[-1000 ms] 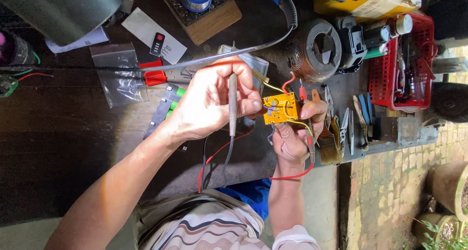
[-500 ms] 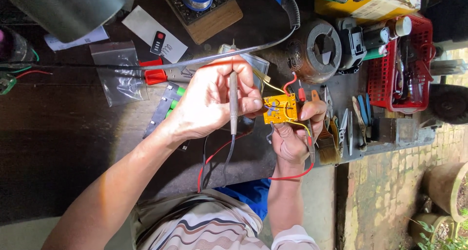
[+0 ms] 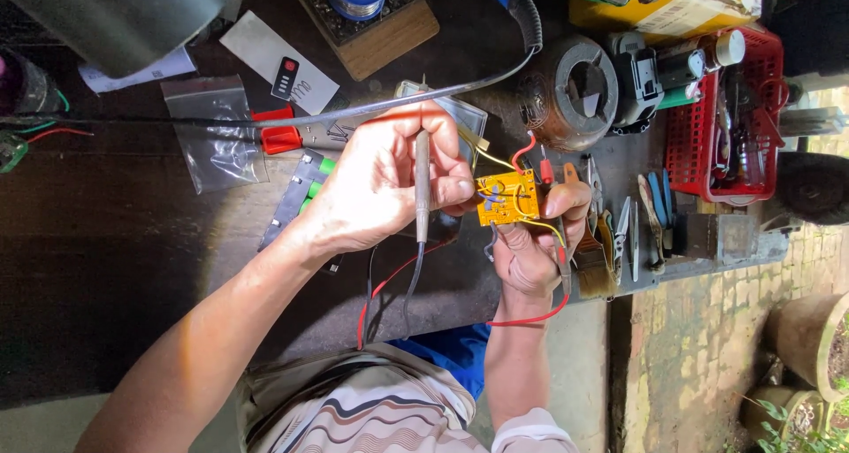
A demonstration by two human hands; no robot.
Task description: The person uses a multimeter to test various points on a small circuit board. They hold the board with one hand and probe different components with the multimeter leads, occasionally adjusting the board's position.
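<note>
Almost no change from a second ago: same grip, same height, only a slight settling of the left hand [image 3: 380, 188] toward the orange circuit board [image 3: 506, 197]. Reads as steady, fine work at one spot on the board rather than a move to a new one.

Left fingers pressed together, pinching a slim grey pen-like tool [image 3: 422, 188], tip end hidden behind the fingers, cord trailing down toward the body. Right hand [image 3: 531, 250] below the board, fingers pinching it by its edges, thumb on the far side. Board held up over the dark counter [image 3: 106, 241], between both hands, just beside the left fingertips, with yellow leads and a red wire [image 3: 531, 316] looping off it.

Packages and labels:
- Clear plastic bag [image 3: 217, 144], flat, left of the hands.
- White card [image 3: 279, 73], tilted, with a small black remote pictured on it, above the bag.
- White paper slip [image 3: 133, 73] half under a grey cylinder, top left.
- Yellow box [image 3: 646, 15] with a pale label, top right.
- Red basket [image 3: 707, 144] of tools, below the box.
</note>
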